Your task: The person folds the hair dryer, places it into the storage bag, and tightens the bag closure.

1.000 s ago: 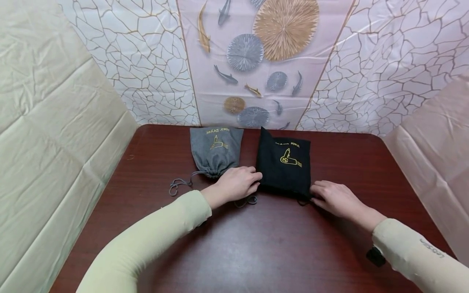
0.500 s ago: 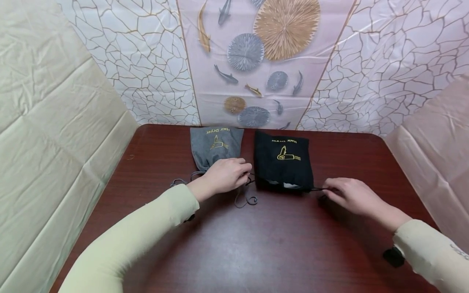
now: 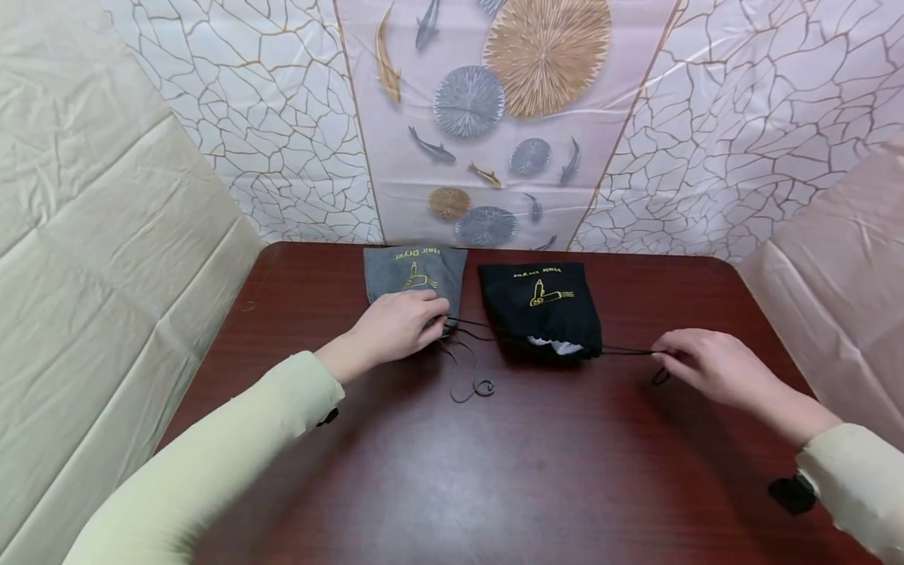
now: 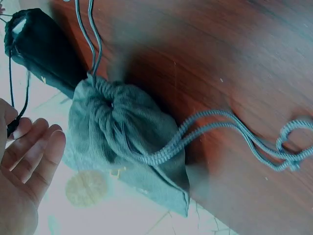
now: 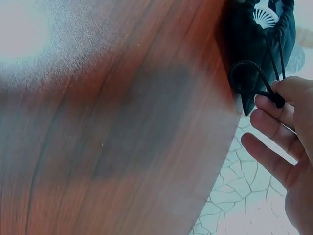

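Note:
A black drawstring bag (image 3: 544, 302) with a yellow hair dryer print lies on the table, its partly gathered mouth facing me. Something white (image 5: 265, 17) with slats shows inside that mouth. My left hand (image 3: 395, 323) pinches the black cord on the bag's left side, in front of the grey drawstring bag (image 4: 127, 122). Off to the right, my right hand (image 3: 713, 362) pinches the other black cord (image 3: 627, 351) between thumb and index finger; its loop (image 5: 244, 78) hangs beside the fingers. Both cords are stretched out sideways from the black bag.
The grey bag is cinched shut, and its grey cords (image 4: 230, 122) trail over the dark red wooden table (image 3: 452, 471). Patterned cloth (image 3: 282, 118) hangs behind the table's back edge. Plain beige cloth (image 3: 92, 259) stands along the left side, with more at the right.
Both hands have moved apart, left hand leftward and right hand rightward, drawing the black cords out. The black bag's mouth has gathered, with white showing inside it.

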`<action>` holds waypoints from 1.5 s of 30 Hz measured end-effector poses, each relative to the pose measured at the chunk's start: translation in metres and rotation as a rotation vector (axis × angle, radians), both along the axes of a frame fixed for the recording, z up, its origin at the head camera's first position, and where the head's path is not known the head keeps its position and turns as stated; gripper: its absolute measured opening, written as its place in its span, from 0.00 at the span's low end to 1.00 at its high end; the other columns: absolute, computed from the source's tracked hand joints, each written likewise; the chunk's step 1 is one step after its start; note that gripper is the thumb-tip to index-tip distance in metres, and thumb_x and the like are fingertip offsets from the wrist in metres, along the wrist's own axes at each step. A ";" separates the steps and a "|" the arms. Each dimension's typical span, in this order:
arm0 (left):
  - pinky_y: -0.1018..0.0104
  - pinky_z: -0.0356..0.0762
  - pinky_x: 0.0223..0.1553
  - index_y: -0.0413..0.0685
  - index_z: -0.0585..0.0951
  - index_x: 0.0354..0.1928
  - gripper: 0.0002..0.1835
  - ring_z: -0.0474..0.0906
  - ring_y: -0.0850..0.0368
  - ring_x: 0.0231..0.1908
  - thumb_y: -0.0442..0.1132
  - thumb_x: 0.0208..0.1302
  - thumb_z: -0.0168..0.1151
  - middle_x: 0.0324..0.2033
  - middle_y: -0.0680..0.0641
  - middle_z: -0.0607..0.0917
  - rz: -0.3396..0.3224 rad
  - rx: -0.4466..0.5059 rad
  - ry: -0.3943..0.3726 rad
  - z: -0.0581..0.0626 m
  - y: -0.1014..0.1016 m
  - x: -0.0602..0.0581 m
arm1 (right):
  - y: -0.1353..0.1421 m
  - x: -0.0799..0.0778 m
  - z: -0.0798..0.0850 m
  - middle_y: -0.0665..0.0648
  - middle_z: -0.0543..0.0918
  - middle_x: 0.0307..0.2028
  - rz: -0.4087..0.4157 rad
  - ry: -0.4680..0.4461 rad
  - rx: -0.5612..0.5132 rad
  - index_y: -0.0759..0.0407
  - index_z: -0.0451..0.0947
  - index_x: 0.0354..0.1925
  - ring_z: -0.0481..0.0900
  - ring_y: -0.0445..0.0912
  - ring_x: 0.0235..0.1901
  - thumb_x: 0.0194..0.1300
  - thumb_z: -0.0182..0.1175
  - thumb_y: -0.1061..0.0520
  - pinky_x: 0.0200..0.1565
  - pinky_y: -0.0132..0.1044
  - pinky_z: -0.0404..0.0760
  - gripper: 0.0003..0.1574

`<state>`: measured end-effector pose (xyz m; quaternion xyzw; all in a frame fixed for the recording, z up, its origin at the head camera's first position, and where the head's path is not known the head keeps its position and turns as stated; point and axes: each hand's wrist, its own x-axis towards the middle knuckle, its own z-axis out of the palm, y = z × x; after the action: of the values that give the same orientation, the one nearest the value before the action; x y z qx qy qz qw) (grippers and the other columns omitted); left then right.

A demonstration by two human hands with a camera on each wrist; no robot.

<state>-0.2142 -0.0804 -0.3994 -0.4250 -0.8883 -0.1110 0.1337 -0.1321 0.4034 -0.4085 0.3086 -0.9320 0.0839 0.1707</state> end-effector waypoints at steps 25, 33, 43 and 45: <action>0.58 0.67 0.21 0.50 0.72 0.26 0.10 0.67 0.54 0.21 0.32 0.65 0.60 0.23 0.52 0.71 0.244 0.131 0.026 0.020 -0.093 0.025 | 0.032 -0.010 0.011 0.45 0.84 0.30 -0.085 0.015 0.020 0.48 0.83 0.32 0.83 0.49 0.30 0.50 0.73 0.66 0.27 0.46 0.77 0.15; 0.56 0.73 0.24 0.50 0.77 0.30 0.08 0.71 0.54 0.23 0.35 0.69 0.61 0.25 0.53 0.76 0.246 0.151 -0.022 0.013 -0.092 0.027 | 0.029 -0.028 0.015 0.43 0.85 0.27 -0.158 -0.040 -0.023 0.52 0.85 0.35 0.79 0.38 0.26 0.60 0.71 0.63 0.27 0.44 0.77 0.06; 0.55 0.76 0.28 0.50 0.79 0.35 0.07 0.74 0.55 0.23 0.38 0.76 0.60 0.23 0.54 0.77 0.219 0.183 -0.148 0.009 -0.061 0.025 | 0.004 -0.048 0.011 0.41 0.85 0.27 -0.172 -0.134 -0.148 0.58 0.86 0.38 0.75 0.32 0.27 0.68 0.69 0.61 0.31 0.33 0.74 0.00; 0.55 0.77 0.28 0.50 0.80 0.36 0.06 0.74 0.55 0.23 0.39 0.76 0.62 0.23 0.55 0.78 0.194 0.190 -0.156 0.009 -0.052 0.026 | -0.001 -0.049 0.008 0.41 0.84 0.26 -0.156 -0.133 -0.170 0.56 0.86 0.37 0.75 0.32 0.27 0.68 0.69 0.62 0.31 0.30 0.72 0.02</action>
<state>-0.1878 -0.1324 -0.3905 -0.3130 -0.9184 -0.2137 0.1140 -0.1809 0.4020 -0.4004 0.2132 -0.9520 0.1692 0.1402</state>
